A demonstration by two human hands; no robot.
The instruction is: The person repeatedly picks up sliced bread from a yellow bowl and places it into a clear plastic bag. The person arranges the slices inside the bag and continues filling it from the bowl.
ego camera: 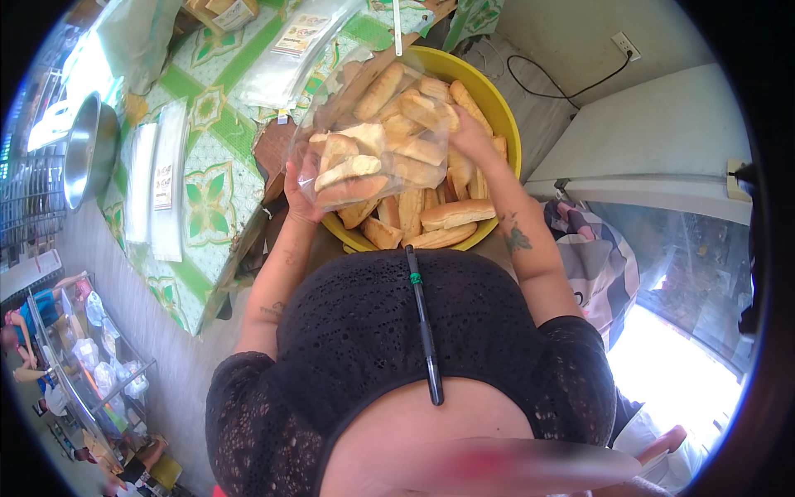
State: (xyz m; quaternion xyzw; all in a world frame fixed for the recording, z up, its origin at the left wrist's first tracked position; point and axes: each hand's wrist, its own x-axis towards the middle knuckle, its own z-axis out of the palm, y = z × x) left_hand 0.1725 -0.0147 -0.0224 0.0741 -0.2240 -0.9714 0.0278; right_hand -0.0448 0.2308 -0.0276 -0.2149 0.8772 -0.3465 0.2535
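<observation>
My left hand (pixel 301 194) grips the lower left of a clear plastic bag (pixel 407 177) with several pieces of toasted bread (pixel 348 171) in it. At the bag's right side, my right hand (pixel 467 135) has its fingers on a bread piece (pixel 425 110); the bag's film partly covers the fingertips. Both hands are above a round yellow tub (pixel 510 118). Long split bread pieces (pixel 458 214) fill the tub below the bag, some of them seen only through the plastic.
A table with a green patterned cover (pixel 211 192) is on the left, bearing stacks of flat printed plastic bags (pixel 168 180) (pixel 298 46) and a metal basin (pixel 93 149). A black cord (pixel 546 77) runs to a wall outlet (pixel 624 45). A pen (pixel 425 335) hangs at my chest. People appear at lower left.
</observation>
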